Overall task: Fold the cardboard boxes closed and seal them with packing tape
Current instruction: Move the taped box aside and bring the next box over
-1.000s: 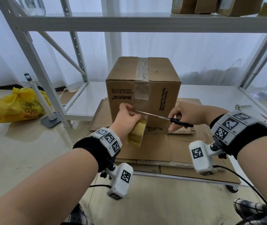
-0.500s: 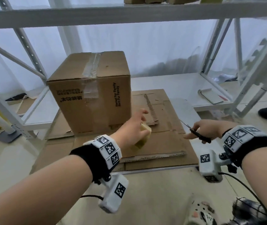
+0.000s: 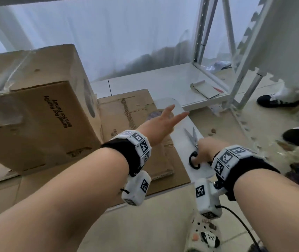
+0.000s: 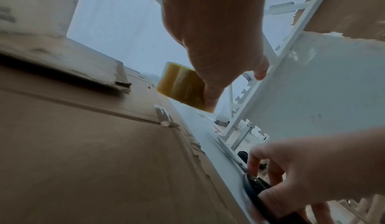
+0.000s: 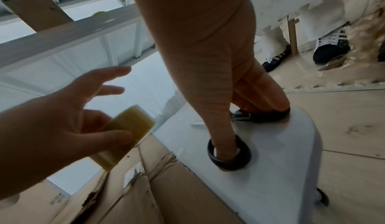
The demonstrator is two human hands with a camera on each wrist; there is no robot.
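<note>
Hands: left point(image 3: 158, 124) pinching tape roll point(image 5: 123, 137), fingers splayed; right point(image 3: 204, 151) in scissors point(image 3: 192, 142) loops on cart point(image 3: 199, 177)

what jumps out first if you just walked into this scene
The big taped cardboard box dominates the left, standing on flattened cardboard. In the middle, the left hand holds a yellowish roll of tape out over the cardboard. On the right, the right hand sets scissors on the white platform.

Bare forearms, each wearing a black wristband point(image 3: 121, 151) ringed with white blocks bearing black square-code markers. A white camera module point(image 3: 136, 190) hangs beneath each wrist; a black cable point(image 3: 239, 220) trails from the right one.
</note>
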